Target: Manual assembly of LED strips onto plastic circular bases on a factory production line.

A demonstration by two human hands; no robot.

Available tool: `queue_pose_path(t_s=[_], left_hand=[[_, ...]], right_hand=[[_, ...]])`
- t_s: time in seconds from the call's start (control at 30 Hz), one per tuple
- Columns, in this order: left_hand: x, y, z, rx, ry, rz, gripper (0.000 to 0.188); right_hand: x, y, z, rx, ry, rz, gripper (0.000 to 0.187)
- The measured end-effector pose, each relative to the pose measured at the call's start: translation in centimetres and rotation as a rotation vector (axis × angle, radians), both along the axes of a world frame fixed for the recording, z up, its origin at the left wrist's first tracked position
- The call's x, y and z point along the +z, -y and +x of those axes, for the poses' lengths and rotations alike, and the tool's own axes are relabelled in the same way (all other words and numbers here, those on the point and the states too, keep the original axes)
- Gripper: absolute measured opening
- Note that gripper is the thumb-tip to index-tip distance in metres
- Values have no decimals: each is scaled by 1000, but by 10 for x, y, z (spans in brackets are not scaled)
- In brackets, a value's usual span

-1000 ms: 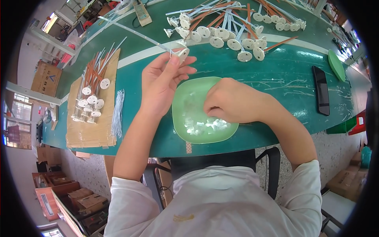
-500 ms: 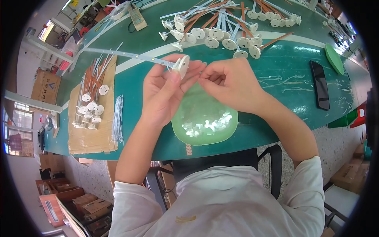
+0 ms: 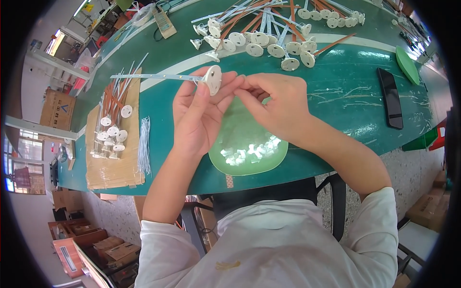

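Head view: left hand (image 3: 199, 113) grips white disc (image 3: 212, 79) on its strip (image 3: 153, 77) above green tray (image 3: 240, 139); right hand (image 3: 278, 103), lifted from the tray a second ago, now pinches at the disc; fitting apparently under way.

green workbench (image 3: 345, 96) | speckled floor (image 3: 408, 163) | cardboard boxes (image 3: 55, 108) (left side) | bright window (image 3: 55, 43)

Desk (image 3: 336, 96): smooth green top, semi-glossy, pale scuffs. Tray (image 3: 269, 161): light green plastic, glossy, holding small white plastic clips (image 3: 247, 152). Disc (image 3: 213, 79): matt white plastic, on a thin pale strip (image 3: 153, 76). Sheet (image 3: 113, 165): brown corrugated cardboard, matt, rough-edged. Slab (image 3: 390, 97): black, glossy. Sleeves (image 3: 269, 254): white cloth, matt.
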State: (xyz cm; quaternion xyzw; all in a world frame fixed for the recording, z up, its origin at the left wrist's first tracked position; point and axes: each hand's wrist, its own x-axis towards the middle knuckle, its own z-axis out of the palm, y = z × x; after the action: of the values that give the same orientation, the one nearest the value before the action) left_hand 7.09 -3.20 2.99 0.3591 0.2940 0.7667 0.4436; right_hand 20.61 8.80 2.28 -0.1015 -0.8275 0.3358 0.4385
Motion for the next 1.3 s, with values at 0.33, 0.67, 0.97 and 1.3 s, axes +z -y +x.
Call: queue_pose_path(t_s=[0.33, 0.67, 0.97, 1.3], left_hand=[[6, -2, 3, 136, 15, -112, 34], [3, 0, -3, -43, 97, 5, 38], [-2, 2, 4, -133, -12, 64, 58], [-1, 2, 12, -134, -18, 71, 62]], right_hand=[[-6, -3, -1, 18, -10, 333, 16], [11, -6, 6, -44, -74, 449, 11], [21, 3, 10, 198, -229, 28, 8], [18, 11, 9, 196, -235, 9, 7]])
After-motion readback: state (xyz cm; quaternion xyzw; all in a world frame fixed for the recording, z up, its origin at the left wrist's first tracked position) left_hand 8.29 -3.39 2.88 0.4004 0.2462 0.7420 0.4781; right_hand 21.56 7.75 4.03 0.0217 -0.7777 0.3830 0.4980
